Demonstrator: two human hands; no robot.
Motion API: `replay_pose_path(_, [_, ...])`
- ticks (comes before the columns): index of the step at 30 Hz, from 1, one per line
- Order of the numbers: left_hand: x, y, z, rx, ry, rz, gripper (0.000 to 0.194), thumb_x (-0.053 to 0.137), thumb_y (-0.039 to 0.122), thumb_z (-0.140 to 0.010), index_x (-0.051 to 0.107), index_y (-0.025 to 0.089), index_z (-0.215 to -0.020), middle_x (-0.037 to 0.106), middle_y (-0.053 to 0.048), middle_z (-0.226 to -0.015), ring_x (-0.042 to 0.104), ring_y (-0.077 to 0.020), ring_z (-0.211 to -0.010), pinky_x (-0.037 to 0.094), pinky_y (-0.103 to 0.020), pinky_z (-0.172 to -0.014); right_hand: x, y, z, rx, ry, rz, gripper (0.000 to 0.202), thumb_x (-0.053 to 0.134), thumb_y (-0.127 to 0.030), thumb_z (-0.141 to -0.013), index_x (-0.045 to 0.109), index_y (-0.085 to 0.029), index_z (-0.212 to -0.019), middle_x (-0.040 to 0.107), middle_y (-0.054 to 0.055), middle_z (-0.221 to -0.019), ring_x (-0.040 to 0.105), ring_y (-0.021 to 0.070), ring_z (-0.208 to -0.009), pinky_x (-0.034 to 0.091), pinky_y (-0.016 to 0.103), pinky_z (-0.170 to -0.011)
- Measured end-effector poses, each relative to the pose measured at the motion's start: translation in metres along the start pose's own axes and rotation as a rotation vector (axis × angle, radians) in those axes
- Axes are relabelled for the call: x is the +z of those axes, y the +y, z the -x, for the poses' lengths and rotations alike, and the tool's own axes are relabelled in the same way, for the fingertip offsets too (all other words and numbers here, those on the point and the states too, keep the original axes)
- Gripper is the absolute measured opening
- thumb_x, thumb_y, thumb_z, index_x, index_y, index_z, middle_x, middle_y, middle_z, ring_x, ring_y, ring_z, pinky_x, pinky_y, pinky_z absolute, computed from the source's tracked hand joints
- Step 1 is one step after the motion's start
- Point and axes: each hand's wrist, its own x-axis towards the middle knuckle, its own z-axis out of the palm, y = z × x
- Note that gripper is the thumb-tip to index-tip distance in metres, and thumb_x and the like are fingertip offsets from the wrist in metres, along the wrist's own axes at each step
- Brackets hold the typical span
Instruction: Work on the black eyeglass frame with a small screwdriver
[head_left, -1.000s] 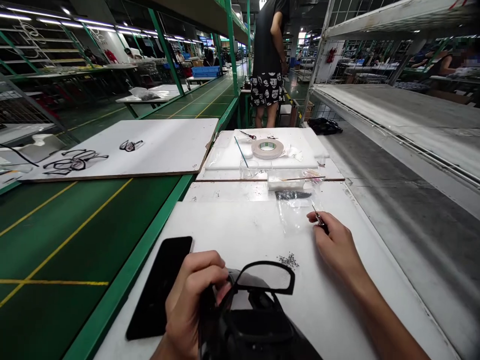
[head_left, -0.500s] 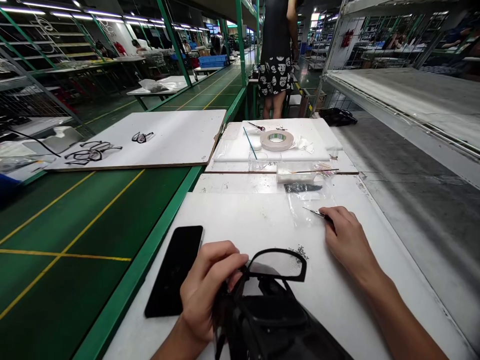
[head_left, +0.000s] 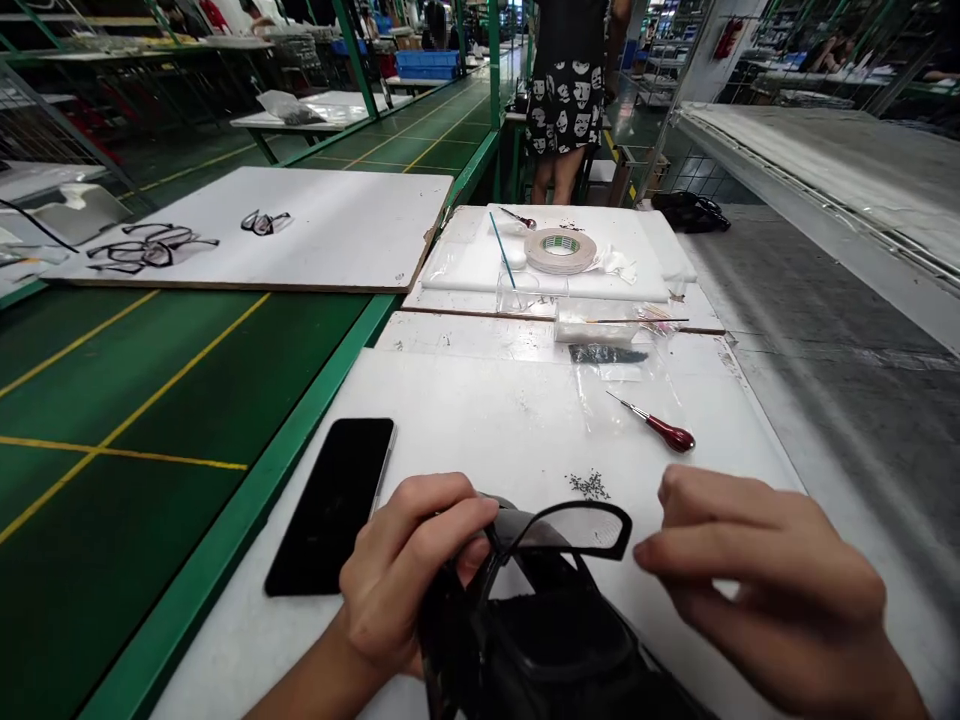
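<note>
In the head view my left hand is closed on a pair of black-framed glasses, gripping the left side. One clear lens faces up and shows a fine dotted pattern. Just right of that lens, my right hand hovers with bent fingers, thumb and forefinger drawn together; nothing shows in them. Beyond it a screwdriver with a dark red handle lies on the white tabletop. A scatter of tiny black screw-like pieces lies behind the glasses. A bulky black object beneath the glasses hides their lower part.
A phone lies left of my left hand. Farther back are clear plastic bags, a tape roll and another screwdriver. More glasses rest on a board over the green conveyor. A person stands beyond.
My right hand has let go of the screwdriver, leaving it on the table, and has come nearer, beside the lens. My left hand still grips the glasses. The view has tilted down.
</note>
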Motion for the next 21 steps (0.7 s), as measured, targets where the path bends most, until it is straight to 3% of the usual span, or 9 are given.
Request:
replay_pose_path(2, [0.000, -0.001, -0.001, -0.010, -0.014, 0.003, 0.019, 0.062, 0.003, -0.092, 0.073, 0.009, -0.106, 0.067, -0.009, -0.098, 0.066, -0.0149, -0.083, 0.053, -0.025, -0.064, -0.002, -0.012, 0.003, 0.016, -0.077, 0.166, 0.041, 0.060, 0.002, -0.090, 0.076, -0.025, -0.116, 0.059, 0.003, -0.086, 0.059, 0.0130, -0.073, 0.046, 0.026, -0.061])
replay_pose_path(4, [-0.002, -0.004, -0.003, 0.001, -0.047, 0.020, 0.020, 0.061, 0.005, -0.093, 0.072, 0.010, -0.108, 0.067, -0.009, -0.099, 0.067, -0.0151, -0.082, 0.054, -0.025, -0.063, -0.001, -0.019, 0.002, 0.027, -0.082, 0.275, 0.039, 0.065, -0.004, -0.091, 0.077, -0.030, -0.118, 0.063, 0.008, -0.115, 0.067, 0.0191, -0.097, 0.057, 0.030, -0.076])
replay_pose_path(6, [-0.005, -0.007, -0.006, 0.035, -0.100, 0.031, 0.023, 0.059, 0.004, -0.093, 0.071, 0.012, -0.111, 0.067, -0.008, -0.099, 0.067, -0.0144, -0.081, 0.055, -0.024, -0.062, 0.002, -0.024, 0.000, 0.013, -0.080, 0.298, 0.034, 0.070, -0.010, -0.091, 0.078, -0.031, -0.117, 0.052, 0.009, -0.147, 0.063, 0.0274, -0.123, 0.060, 0.039, -0.096])
replay_pose_path(8, [-0.007, -0.010, -0.008, 0.067, -0.153, 0.032, 0.024, 0.057, 0.004, -0.093, 0.070, 0.013, -0.112, 0.067, -0.007, -0.099, 0.068, -0.0136, -0.081, 0.056, -0.023, -0.063, 0.005, -0.025, -0.002, -0.006, -0.133, 0.309, 0.031, 0.070, -0.013, -0.092, 0.078, -0.031, -0.116, 0.039, 0.007, -0.162, 0.056, 0.0315, -0.136, 0.058, 0.043, -0.105])
replay_pose_path(12, [-0.009, -0.010, -0.009, 0.139, -0.175, 0.035, 0.018, 0.055, 0.011, -0.097, 0.068, 0.012, -0.108, 0.069, -0.008, -0.095, 0.070, -0.0168, -0.079, 0.055, -0.027, -0.063, 0.006, -0.026, -0.005, -0.034, -0.245, 0.389, 0.026, 0.067, -0.014, -0.094, 0.079, -0.030, -0.111, 0.036, 0.006, -0.167, 0.056, 0.0303, -0.139, 0.061, 0.038, -0.102])
replay_pose_path(17, [-0.004, -0.007, -0.010, 0.176, -0.238, 0.080, 0.025, 0.042, 0.017, -0.103, 0.065, 0.013, -0.112, 0.072, -0.011, -0.093, 0.072, -0.0222, -0.082, 0.057, -0.034, -0.072, 0.007, -0.021, -0.005, -0.035, -0.305, 0.423, 0.021, 0.079, -0.014, -0.086, 0.081, -0.032, -0.097, 0.057, 0.003, -0.150, 0.066, 0.0240, -0.126, 0.063, 0.027, -0.098])
replay_pose_path(21, [-0.004, -0.012, -0.013, 0.297, -0.298, 0.155, 0.038, 0.030, 0.036, -0.109, 0.062, 0.016, -0.112, 0.071, -0.011, -0.088, 0.069, -0.0220, -0.070, 0.055, -0.034, -0.064, 0.009, -0.013, 0.000, 0.007, -0.344, 0.366, 0.024, 0.083, -0.018, -0.084, 0.081, -0.034, -0.101, 0.063, 0.002, -0.144, 0.072, 0.0217, -0.120, 0.062, 0.023, -0.098])
